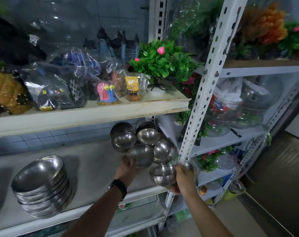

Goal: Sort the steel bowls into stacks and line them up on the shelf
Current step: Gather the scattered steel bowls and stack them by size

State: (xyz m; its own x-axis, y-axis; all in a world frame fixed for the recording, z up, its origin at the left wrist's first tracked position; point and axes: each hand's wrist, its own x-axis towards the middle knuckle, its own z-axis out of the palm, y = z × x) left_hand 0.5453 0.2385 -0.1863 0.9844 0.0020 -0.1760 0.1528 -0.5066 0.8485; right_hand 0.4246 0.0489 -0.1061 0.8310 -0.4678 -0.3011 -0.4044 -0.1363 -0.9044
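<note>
A stack of several large steel bowls (pixel 40 185) stands at the left of the grey shelf (pixel 87 168). Several small steel bowls (pixel 136 139) lie clustered at the shelf's right end, some tilted on one another. My left hand (pixel 127 165) grips the rim of one small bowl (pixel 141 155) at the front of the cluster. My right hand (pixel 183 180) holds a short stack of small bowls (pixel 163 176) at the shelf's front right corner, thumb over the rim.
A white perforated upright (pixel 201 100) rises right beside my right hand. The board above (pixel 94 115) carries wrapped figurines and a plastic plant. To the right, a second rack holds glass bowls (pixel 248 106) and plastic plants.
</note>
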